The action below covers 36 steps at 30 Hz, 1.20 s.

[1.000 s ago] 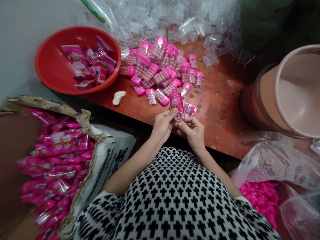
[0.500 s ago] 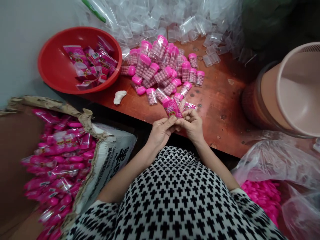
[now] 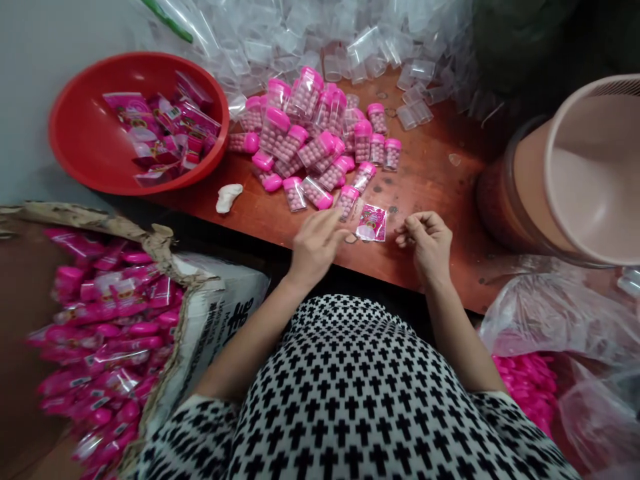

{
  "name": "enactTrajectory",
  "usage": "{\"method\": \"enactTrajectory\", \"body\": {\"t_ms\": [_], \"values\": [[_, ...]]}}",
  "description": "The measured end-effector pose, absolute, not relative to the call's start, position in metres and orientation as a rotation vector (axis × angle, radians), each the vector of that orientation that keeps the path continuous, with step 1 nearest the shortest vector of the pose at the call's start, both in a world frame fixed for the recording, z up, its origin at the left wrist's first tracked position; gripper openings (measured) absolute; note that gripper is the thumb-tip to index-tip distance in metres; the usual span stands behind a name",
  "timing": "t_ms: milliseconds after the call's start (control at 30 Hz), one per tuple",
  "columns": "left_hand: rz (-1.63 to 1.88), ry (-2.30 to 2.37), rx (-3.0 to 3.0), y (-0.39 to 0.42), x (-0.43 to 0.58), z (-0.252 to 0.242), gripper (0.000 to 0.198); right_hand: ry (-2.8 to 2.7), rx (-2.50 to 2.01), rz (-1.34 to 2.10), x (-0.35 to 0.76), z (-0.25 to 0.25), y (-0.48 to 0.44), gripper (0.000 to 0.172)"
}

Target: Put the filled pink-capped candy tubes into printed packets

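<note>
My left hand [image 3: 314, 241] lies over the table's front edge with its fingers stretched out and slightly blurred. Their tips are close to a pink-capped tube of pink balls [image 3: 346, 199] and a flat pink printed sleeve [image 3: 373, 223] that lies on the wood. My right hand [image 3: 426, 239] rests to the right of the sleeve. Its fingers are curled in a loose pinch and nothing shows in them. Neither hand touches the sleeve. Behind it is a pile of filled pink-capped tubes [image 3: 305, 143].
At the back left, a red bowl [image 3: 70, 143] holds pink sleeves. A torn cardboard box [image 3: 200, 313] of wrapped tubes stands at my left. Clear empty tubes [image 3: 350, 47] are heaped at the back. A brown bin [image 3: 590, 173] and a bag of pink caps [image 3: 525, 387] are on the right.
The sleeved tube that both hands held is gone from them. My hands have parted: the left is now flat and reaching forward, the right has moved right. One sleeve stays on the table.
</note>
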<state>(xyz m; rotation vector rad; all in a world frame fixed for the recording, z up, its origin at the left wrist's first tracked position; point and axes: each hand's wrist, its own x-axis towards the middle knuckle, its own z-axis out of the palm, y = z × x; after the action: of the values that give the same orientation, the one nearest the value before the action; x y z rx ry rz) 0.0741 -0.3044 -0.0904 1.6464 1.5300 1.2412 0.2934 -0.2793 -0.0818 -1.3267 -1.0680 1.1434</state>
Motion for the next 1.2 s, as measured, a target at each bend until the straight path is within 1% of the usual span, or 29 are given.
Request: {"method": "enactTrajectory", "body": {"t_ms": [100,167,300,433,500,567,600,700,733,833,867,933,1000,1033,1100,1133,1200], "values": [[0.907,1.509,2.081,-0.281,0.109,-0.106,0.033,-1.063,-1.363,1.163,0.294,-0.081,-0.283,0.034],[0.803,1.554,2.182,-0.275,0.119,-0.112,0.031,-1.057,-1.381,1.200,0.294,-0.081,-0.284,0.035],[0.848,1.595,2.181,-0.275,0.121,-0.119,0.022,-1.059,-1.389,1.240,0.293,-0.085,-0.282,0.035],[0.942,1.613,2.112,-0.276,0.123,-0.118,0.019,-1.092,-1.371,1.170,0.285,-0.093,-0.275,0.032],[0.992,1.599,2.064,-0.278,0.125,-0.114,0.019,-1.080,-1.348,1.213,0.279,-0.095,-0.272,0.038],[1.061,1.547,1.967,-0.283,0.126,-0.108,0.020,-1.044,-1.306,1.304,0.275,-0.094,-0.270,0.045],[1.106,1.517,1.874,-0.286,0.125,-0.104,0.026,-1.031,-1.283,1.342,0.274,-0.092,-0.270,0.047],[1.179,1.385,1.385,-0.298,0.117,-0.094,0.053,-1.052,-1.235,1.463,0.272,-0.085,-0.270,0.049],[1.146,1.313,1.206,-0.302,0.113,-0.092,0.054,-1.079,-1.224,1.528,0.271,-0.082,-0.270,0.051],[1.018,1.100,0.791,-0.312,0.101,-0.089,0.044,-1.230,-1.200,1.738,0.267,-0.076,-0.267,0.055],[1.007,1.066,0.689,-0.314,0.098,-0.089,0.041,-1.314,-1.207,1.760,0.264,-0.075,-0.266,0.054],[1.055,1.064,0.509,-0.319,0.093,-0.088,0.039,-1.549,-1.310,1.626,0.255,-0.071,-0.261,0.045],[1.117,1.096,0.384,-0.322,0.089,-0.087,0.038,-1.823,-1.551,1.240,0.242,-0.065,-0.255,0.040],[1.145,1.117,0.342,-0.324,0.087,-0.086,0.038,-1.945,-1.694,1.001,0.235,-0.062,-0.252,0.041],[1.189,1.144,0.274,-0.327,0.083,-0.085,0.037,-2.128,-1.949,0.603,0.219,-0.056,-0.246,0.050],[1.208,1.147,0.241,-0.328,0.081,-0.084,0.037,-2.187,-2.047,0.480,0.211,-0.054,-0.244,0.057],[1.255,1.135,0.171,-0.328,0.076,-0.083,0.036,-2.262,-2.171,0.358,0.196,-0.051,-0.240,0.068]]}}
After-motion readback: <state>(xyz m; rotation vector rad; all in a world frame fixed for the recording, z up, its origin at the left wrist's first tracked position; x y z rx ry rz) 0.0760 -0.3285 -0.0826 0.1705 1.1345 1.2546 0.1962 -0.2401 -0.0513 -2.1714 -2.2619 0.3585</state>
